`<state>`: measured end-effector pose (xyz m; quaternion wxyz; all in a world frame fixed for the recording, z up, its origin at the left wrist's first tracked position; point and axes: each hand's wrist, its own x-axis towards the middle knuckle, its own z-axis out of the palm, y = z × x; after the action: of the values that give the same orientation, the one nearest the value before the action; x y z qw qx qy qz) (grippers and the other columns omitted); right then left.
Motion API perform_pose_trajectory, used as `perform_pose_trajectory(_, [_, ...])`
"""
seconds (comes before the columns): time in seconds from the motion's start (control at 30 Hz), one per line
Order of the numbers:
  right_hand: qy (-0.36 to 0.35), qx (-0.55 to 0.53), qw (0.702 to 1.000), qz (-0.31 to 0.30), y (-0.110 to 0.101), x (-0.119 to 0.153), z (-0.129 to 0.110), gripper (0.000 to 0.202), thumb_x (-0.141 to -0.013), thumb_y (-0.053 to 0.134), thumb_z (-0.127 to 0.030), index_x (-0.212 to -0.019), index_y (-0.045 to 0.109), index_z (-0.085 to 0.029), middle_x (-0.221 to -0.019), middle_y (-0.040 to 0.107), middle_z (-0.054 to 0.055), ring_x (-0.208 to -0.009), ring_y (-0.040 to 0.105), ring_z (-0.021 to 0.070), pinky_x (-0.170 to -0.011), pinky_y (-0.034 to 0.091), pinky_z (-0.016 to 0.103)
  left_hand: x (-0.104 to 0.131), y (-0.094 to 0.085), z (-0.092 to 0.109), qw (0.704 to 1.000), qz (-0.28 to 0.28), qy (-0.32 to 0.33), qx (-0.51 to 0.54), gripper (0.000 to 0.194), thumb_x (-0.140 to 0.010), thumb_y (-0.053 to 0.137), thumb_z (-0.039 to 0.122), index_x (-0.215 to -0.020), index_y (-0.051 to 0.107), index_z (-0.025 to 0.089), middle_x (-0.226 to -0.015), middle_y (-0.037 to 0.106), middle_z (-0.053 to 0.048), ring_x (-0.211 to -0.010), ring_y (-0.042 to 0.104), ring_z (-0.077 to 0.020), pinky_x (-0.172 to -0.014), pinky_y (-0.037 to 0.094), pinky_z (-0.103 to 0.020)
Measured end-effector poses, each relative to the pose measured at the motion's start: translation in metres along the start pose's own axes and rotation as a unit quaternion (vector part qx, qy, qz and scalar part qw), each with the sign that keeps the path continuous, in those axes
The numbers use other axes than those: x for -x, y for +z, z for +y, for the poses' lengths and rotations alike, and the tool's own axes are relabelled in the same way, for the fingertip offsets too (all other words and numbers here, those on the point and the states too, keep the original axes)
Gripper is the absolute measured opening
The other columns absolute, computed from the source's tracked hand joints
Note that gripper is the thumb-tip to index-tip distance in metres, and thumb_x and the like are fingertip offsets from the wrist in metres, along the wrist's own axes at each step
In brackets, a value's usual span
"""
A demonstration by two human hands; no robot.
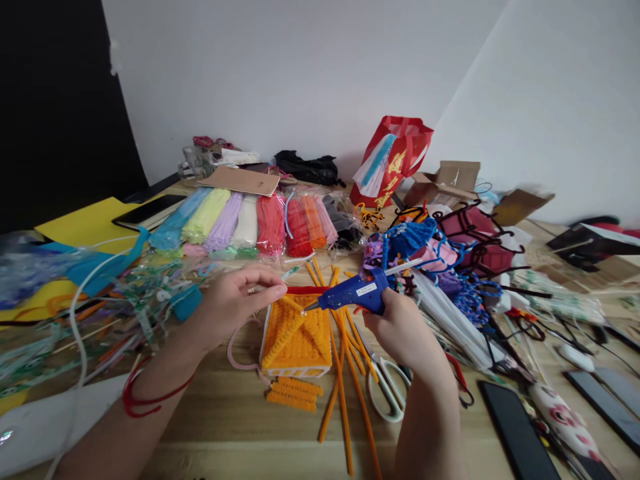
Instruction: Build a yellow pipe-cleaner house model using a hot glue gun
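My right hand (400, 323) is wrapped round the handle of a blue glue gun (353, 293). The gun's metal nozzle points left, at the upper part of an orange pipe-cleaner piece (295, 337) shaped like a small roof with a white lower edge. My left hand (250, 293) pinches the left end of a red strip (305, 291) that runs along the far edge of the orange piece. A short ribbed orange piece (294, 393) lies just in front. Loose orange pipe cleaners (343, 387) are spread to the right, beside white-handled scissors (390, 390).
Bagged pipe cleaners (245, 220) in several colours lie behind. A red bag (393, 160) stands at the back, cardboard boxes (445, 183) beside it. Blue and pink pipe-cleaner pieces (420, 247) pile up at right. A black phone (520, 430) lies front right; a white cable (77, 320) crosses the left.
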<state>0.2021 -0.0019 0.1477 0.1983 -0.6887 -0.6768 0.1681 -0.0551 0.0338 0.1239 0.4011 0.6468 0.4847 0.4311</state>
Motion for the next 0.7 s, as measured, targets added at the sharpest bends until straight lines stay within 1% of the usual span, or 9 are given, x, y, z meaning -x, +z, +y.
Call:
perform_pose_trajectory(0.23, [-0.008, 0.0, 1.0, 0.012, 0.0002, -0.0002, 0.0019, 0.017, -0.068, 0.05, -0.008, -0.061, 0.042, -0.02, -0.056, 0.052, -0.003, -0.052, 0.043, 0.0106, -0.05, 0.027, 0.022, 0.0, 0.0002, 0.0001, 1.0, -0.003, -0.016, -0.009, 0.019, -0.072, 0.068, 0.039, -0.076, 0.071, 0.021, -0.09, 0.071, -0.003, -0.088, 0.065, -0.0183, -0.081, 0.049, -0.031])
perform_pose_trajectory(0.5, [0.014, 0.007, 1.0, -0.013, -0.0025, 0.0008, 0.0039, 0.012, -0.068, 0.051, -0.011, -0.061, 0.045, -0.019, -0.056, 0.054, -0.002, -0.052, 0.045, 0.011, -0.048, 0.029, 0.022, 0.0002, -0.0012, 0.0005, 1.0, -0.009, -0.005, -0.023, 0.02, -0.073, 0.067, 0.04, -0.076, 0.071, 0.021, -0.09, 0.071, -0.004, -0.088, 0.065, -0.0188, -0.081, 0.051, -0.031])
perform_pose_trajectory(0.7, [-0.011, 0.034, 0.999, 0.015, -0.0004, -0.0002, 0.0015, 0.014, -0.066, 0.052, -0.014, -0.06, 0.041, -0.021, -0.051, 0.048, -0.004, -0.048, 0.04, 0.0102, -0.047, 0.025, 0.023, 0.0007, -0.0012, 0.0047, 1.0, -0.012, -0.007, -0.022, 0.021, -0.073, 0.068, 0.041, -0.076, 0.071, 0.021, -0.087, 0.071, -0.004, -0.086, 0.065, -0.0194, -0.08, 0.051, -0.031])
